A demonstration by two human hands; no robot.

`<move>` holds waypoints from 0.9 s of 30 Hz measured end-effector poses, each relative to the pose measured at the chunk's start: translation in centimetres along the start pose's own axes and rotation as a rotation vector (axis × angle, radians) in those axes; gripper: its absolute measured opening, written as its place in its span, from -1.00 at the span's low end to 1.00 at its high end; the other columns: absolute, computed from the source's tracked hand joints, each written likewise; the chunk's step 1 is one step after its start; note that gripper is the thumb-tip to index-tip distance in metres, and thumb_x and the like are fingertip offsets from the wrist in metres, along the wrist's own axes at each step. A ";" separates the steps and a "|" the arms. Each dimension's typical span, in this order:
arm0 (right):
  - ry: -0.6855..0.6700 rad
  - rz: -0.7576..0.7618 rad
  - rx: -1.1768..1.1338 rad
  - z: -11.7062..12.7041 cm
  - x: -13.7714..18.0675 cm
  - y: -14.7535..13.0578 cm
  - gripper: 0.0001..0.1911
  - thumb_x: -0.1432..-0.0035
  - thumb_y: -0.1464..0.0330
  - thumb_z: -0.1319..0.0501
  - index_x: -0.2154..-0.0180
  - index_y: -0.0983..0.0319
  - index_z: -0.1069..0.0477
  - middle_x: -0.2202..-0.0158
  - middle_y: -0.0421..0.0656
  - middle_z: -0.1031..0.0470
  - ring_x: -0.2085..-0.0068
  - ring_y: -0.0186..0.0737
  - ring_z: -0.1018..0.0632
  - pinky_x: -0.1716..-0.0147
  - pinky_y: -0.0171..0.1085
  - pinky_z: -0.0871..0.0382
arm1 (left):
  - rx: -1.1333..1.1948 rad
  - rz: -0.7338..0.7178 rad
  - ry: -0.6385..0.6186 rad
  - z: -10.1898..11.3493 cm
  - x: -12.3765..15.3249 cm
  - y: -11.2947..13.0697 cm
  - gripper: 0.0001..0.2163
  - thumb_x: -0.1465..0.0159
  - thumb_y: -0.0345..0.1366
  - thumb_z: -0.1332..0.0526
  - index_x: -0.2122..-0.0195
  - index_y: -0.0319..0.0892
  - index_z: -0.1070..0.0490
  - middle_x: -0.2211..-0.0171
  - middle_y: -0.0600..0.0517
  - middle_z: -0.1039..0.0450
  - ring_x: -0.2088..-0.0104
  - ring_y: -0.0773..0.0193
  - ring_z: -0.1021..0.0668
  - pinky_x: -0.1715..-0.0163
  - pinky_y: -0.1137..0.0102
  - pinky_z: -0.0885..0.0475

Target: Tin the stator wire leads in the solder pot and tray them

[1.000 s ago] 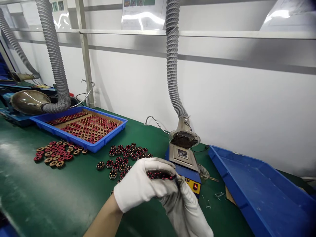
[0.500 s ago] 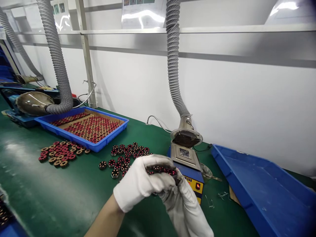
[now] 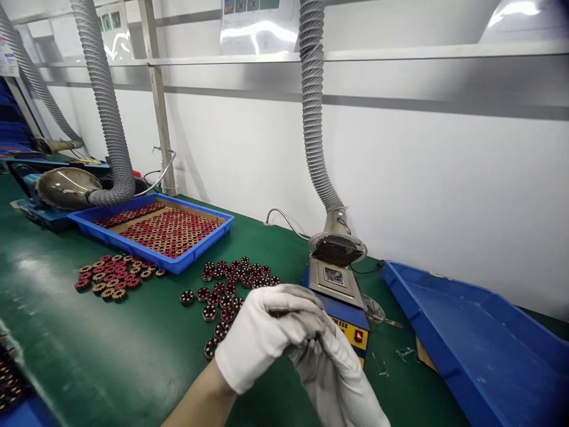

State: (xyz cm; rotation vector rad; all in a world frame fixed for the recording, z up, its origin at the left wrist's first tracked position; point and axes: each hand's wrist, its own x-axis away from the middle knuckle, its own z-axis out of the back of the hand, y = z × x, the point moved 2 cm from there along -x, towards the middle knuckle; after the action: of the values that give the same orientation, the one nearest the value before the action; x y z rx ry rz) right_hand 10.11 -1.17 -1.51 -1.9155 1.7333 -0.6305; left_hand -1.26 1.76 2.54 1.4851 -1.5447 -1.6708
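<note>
My left hand (image 3: 271, 332), in a white glove, is closed with its fingers curled over the top of my right hand. My right hand (image 3: 335, 367), also gloved in white, is closed and pressed against it from the right. Between them they hold a row of small round black-and-red parts, now almost wholly covered by the gloves; only a dark sliver shows. Just left of my hands lie several loose round parts (image 3: 226, 300) with spoked, flower-like faces. Behind my right hand stands a blue and yellow soldering pot (image 3: 349, 323) with a silvery square opening.
A blue tray (image 3: 195, 261) of red and copper rings stands at the left, with a pile of rings (image 3: 111, 277) before it. An extraction hose (image 3: 312, 107) hangs over the pot. At the right lies another blue tray (image 3: 480, 338). A wall closes the back.
My left fingers have closed over the round parts, which showed between my hands before. Both hands have shifted slightly right and down in the view, uncovering more loose parts.
</note>
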 end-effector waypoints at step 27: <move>-0.076 -0.084 -0.258 -1.1 -0.4 -0.4 -0.81 0.12 0.21 -0.36 0.39 0.10 -0.51 0.28 -0.24 -0.56 0.30 -0.37 -0.51 0.42 -0.45 -0.39 | -0.735 -0.535 -0.020 0.0 0.4 1.0 -0.65 -0.03 -0.43 -0.33 0.14 -0.12 -0.36 0.15 0.01 -0.44 0.13 0.20 -0.44 0.04 0.28 -0.27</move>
State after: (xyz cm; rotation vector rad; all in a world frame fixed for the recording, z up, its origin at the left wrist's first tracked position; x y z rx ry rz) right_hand 9.70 -0.81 -0.44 -2.1659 1.7645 -0.3718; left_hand -1.75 1.19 3.27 1.5035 -0.4152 -2.2056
